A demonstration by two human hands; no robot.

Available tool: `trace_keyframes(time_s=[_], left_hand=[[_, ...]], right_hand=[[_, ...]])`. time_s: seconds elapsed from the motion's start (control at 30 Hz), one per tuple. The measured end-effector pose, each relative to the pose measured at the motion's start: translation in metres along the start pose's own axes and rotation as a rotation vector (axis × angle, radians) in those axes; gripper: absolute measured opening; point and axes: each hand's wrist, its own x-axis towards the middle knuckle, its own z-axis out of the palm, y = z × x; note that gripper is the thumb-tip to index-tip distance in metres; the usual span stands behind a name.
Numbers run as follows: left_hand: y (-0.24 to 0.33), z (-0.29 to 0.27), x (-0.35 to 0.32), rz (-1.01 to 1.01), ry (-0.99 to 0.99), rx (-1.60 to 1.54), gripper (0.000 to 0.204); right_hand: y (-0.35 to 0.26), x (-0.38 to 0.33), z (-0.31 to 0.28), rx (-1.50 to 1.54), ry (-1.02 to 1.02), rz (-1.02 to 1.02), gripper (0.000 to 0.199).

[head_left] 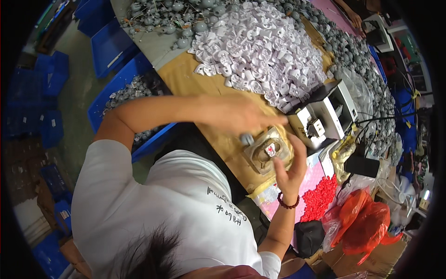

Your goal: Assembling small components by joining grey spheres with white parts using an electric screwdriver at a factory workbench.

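My left hand [241,114] is smeared by motion above the tan table covering, its fingers stretching toward an open box-like device [341,111] in white and black. Below it sits a squarish block [255,162] with a round brownish recess. A small white piece with red marks [271,149] lies in that recess. My right hand [293,169], a dark bead bracelet at its wrist, is beside the block with thumb and forefinger apart; the thumb tip is close to the white piece. Near the block's left corner rests a small grey rounded part [246,139], partly hidden by blur.
A large heap of white plastic parts [265,51] covers the far table, with grey round parts [200,25] around it. Small red pieces [319,197] are piled at right, near red plastic bags [362,218]. Left of the table stands a blue bin [100,104] holding grey parts.
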Motion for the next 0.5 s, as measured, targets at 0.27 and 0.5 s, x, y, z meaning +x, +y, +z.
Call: trace_keyframes(time_s=[0.27,0.5], left_hand=[[0.031,0.07,0.044,-0.247,-0.384,-1.317,0.054],[0.051,0.103,0.044,-0.524,-0.394,-2.012,0.051]], right_hand=[[0.018,-0.047,0.005,0.444,-0.036,0.374,0.028],[0.034,-0.079,0.006,0.994,-0.039,0.57,0.042]])
